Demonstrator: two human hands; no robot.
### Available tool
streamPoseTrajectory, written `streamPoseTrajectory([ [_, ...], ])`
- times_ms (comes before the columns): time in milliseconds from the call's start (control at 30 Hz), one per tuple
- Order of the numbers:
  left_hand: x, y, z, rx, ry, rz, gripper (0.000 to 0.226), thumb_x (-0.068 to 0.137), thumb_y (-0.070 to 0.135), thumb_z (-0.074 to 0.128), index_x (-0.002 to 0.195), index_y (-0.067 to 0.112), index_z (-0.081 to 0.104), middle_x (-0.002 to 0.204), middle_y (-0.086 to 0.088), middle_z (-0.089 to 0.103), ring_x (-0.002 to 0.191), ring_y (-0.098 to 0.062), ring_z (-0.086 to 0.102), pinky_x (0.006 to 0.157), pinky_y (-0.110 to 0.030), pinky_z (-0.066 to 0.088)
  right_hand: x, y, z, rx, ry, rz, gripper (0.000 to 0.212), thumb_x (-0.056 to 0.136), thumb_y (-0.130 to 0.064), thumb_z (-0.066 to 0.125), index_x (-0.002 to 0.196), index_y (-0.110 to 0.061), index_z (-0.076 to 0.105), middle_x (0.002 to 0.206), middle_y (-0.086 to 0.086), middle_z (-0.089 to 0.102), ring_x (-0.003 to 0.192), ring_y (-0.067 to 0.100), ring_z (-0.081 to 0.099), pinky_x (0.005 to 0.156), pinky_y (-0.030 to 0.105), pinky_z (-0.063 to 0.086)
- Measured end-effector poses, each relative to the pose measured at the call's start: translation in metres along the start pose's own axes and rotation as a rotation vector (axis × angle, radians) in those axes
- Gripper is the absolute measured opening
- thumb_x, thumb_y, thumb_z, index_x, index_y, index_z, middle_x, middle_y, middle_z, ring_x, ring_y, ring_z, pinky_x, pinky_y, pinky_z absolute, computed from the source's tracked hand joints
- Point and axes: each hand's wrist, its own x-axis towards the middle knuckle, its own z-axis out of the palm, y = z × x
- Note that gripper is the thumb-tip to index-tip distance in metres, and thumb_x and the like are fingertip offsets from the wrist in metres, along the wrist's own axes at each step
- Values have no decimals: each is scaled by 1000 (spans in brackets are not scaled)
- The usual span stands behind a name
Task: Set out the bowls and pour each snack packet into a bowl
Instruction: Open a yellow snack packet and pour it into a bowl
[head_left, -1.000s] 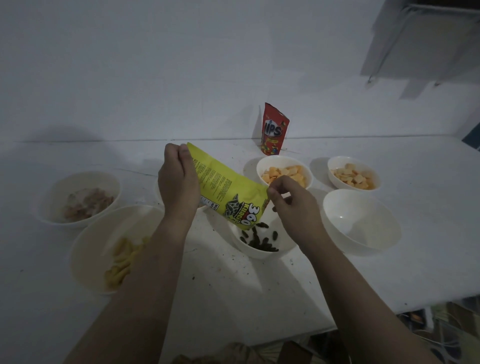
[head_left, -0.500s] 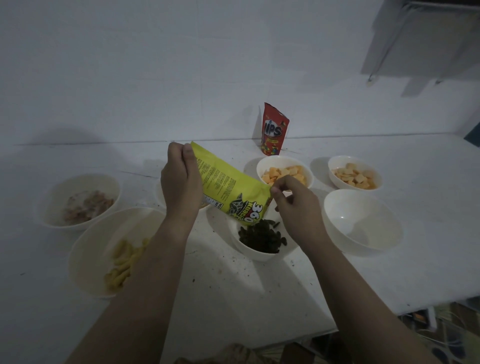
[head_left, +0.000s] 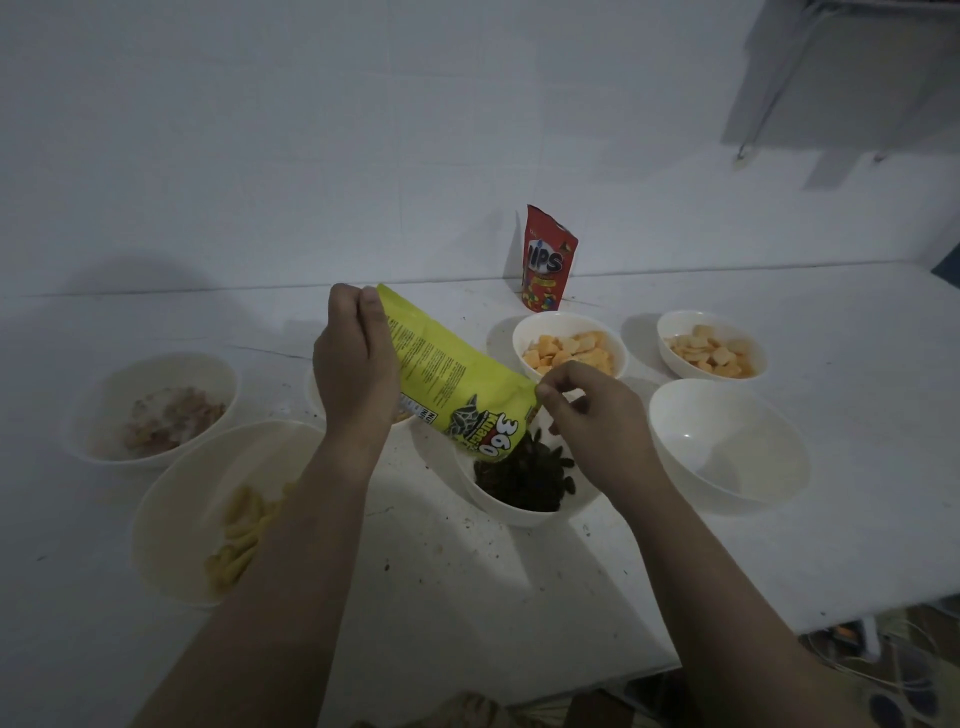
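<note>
Centrally, white table (head_left: 519, 597) ringed with white bowls, yellow-green foil snack packet (head_left: 447, 379) tilted mouth-down over the white bowl of dark seeds (head_left: 524, 483), left hand (head_left: 353, 364) with fingers clamped on its upper end, right hand (head_left: 597, 415) pinching its lower corner, red snack pouch (head_left: 548, 260) upright by the wall.

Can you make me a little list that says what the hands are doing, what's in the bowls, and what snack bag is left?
left hand: grips the raised end of the yellow packet
right hand: pinches the packet's low corner
pouring into: middle bowl, holding dark seeds
empty bowl: right of it
filled bowls: two with orange crackers, one with yellow sticks, one with brownish snack
bag left: red packet, standing by the wall
</note>
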Motion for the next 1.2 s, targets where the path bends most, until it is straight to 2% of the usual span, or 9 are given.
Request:
streamPoseTrajectory([
  [300, 0, 0, -1, -2, -8, 13, 26, 105, 28, 32, 85, 12, 37, 61, 6, 39, 53, -1, 42, 49, -20, 27, -2, -2, -3, 40, 11, 8, 13, 94, -24, 61, 81, -24, 62, 87, -13, 68, 66, 13, 65, 67, 33, 53],
  [467, -1, 2, -2, 7, -22, 29, 26, 105, 30, 32, 85, 13, 38, 61, 6, 39, 53, -4, 41, 50, -24, 27, -5, -1, -4, 50, 6, 16, 15, 94, -24, 61, 80, -27, 61, 87, -13, 68, 69, 17, 65, 69, 37, 54],
  [700, -3, 7, -4, -6, -31, 55, 26, 105, 29, 32, 85, 13, 38, 60, 8, 39, 52, -6, 40, 49, -22, 26, -6, -1, -7, 37, 5, 17, 13, 95, -23, 60, 81, -24, 61, 87, -14, 67, 72, 17, 65, 71, 37, 55],
  [933, -9, 8, -3, 14, -45, 74, 25, 105, 29, 33, 86, 14, 39, 60, 8, 41, 54, -6, 42, 50, -25, 29, -5, 2, -11, 66, -49, 88, 12, 94, -22, 61, 83, -18, 63, 86, -11, 67, 67, 14, 66, 74, 39, 56],
  [1033, -11, 8, -3, -19, -44, 87, 26, 105, 29, 33, 85, 14, 39, 60, 8, 40, 52, -4, 42, 49, -23, 28, -5, 4, -12, 44, 25, 58, 12, 95, -23, 61, 83, -19, 62, 84, -11, 66, 68, 13, 65, 69, 35, 55],
  [1133, -11, 8, -3, 3, -26, 81, 25, 105, 29, 33, 86, 14, 39, 60, 9, 40, 53, -4, 42, 50, -20, 29, -7, 2, -12, 32, -8, 51, 13, 95, -22, 61, 83, -18, 62, 84, -10, 67, 66, 11, 65, 64, 26, 50],
  [1200, -12, 9, -3, -7, -30, 79, 25, 105, 29, 34, 86, 14, 39, 61, 9, 41, 54, -3, 42, 51, -20, 30, -8, 3, -12, 15, 19, 38, 13, 95, -22, 61, 82, -18, 61, 82, -9, 67, 65, 13, 64, 63, 25, 49],
])
